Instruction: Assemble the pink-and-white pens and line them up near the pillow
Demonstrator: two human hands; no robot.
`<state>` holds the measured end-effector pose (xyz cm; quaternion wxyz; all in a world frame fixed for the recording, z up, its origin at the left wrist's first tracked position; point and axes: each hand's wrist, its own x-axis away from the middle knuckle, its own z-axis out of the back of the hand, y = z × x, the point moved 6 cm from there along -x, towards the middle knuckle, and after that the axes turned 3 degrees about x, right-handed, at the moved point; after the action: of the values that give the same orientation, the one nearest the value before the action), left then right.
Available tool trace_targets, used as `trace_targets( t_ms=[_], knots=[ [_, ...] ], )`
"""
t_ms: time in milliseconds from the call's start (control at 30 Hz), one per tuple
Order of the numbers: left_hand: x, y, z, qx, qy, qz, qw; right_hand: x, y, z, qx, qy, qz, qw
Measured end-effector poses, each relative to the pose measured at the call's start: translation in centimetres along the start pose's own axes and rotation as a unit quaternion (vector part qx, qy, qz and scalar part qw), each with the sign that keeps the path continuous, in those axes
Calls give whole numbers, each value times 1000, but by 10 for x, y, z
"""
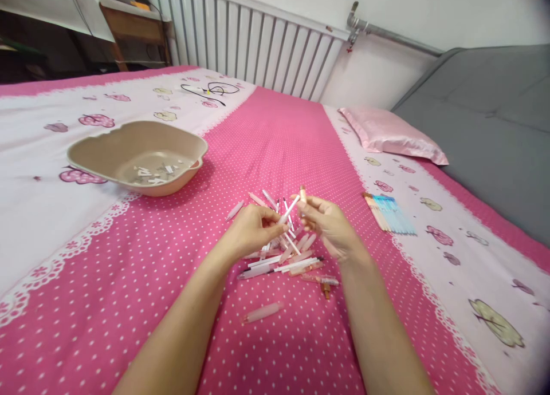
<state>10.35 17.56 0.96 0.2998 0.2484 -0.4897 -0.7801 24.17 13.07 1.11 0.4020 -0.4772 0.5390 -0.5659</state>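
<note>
My left hand (pixel 253 230) pinches a thin white pen refill (pixel 289 209) that slants up to the right. My right hand (pixel 327 223) is closed on a pale pink pen cap (pixel 303 194) held upright beside the refill's tip. Both hands hover just above a heap of pen parts (pixel 287 257): white refills, clear pink barrels and caps scattered on the pink dotted bedsheet (pixel 275 137). One pink barrel (pixel 262 312) lies apart, nearer to me.
A beige scalloped bowl (pixel 103 146) with small scraps inside sits at the left. A row of finished blue and pink pens (pixel 391 213) lies to the right. A pink pillow (pixel 393 134), black cable (pixel 210 90), radiator (pixel 253 40) and grey sofa (pixel 494 114) are behind.
</note>
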Motion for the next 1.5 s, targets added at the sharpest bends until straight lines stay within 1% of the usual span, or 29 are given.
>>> trace_targets(
  t_ms=[33,67,200,267,367,500,633,733,833,933,1100,1200,1267,1333,1367,1500],
  knots=[
    [0,0,1,-2,4,1,1000,0,2,-4,26,-22,-8,999],
    [0,0,2,-5,8,3,1000,0,4,-6,53,-31,-13,998],
    [0,-1,6,-30,27,27,999,0,9,-5,179,-25,-31,983],
    [0,-3,7,-47,31,40,998,0,10,-6,222,-36,-41,973],
    [-1,-5,7,-59,23,49,997,1,10,-7,247,-55,-34,967],
    [-1,-6,6,-66,18,47,997,0,7,-7,262,-64,-5,963],
    [-1,-6,6,-70,22,46,996,2,5,-6,235,-66,-2,970],
    [-2,-8,3,-56,9,47,997,3,1,-11,158,-77,-2,984],
    [-2,-9,1,-47,3,38,998,3,-4,-16,112,-75,28,990],
    [-1,-8,-1,-40,-3,24,999,1,-7,-13,104,-36,60,992],
    [-1,-8,-1,-47,-10,24,999,-1,-11,5,61,57,97,992],
    [0,-7,-1,-49,-13,22,998,0,-14,12,57,86,108,989],
    [0,-6,0,-47,-10,19,999,0,-15,12,61,93,115,987],
    [-1,-5,0,-37,-9,17,999,0,-16,9,73,81,119,987],
    [-1,-5,0,-28,-9,15,999,1,-15,5,86,61,117,987],
    [-1,-2,-2,11,-20,6,1000,2,-9,-16,124,-61,79,987]
  ],
)
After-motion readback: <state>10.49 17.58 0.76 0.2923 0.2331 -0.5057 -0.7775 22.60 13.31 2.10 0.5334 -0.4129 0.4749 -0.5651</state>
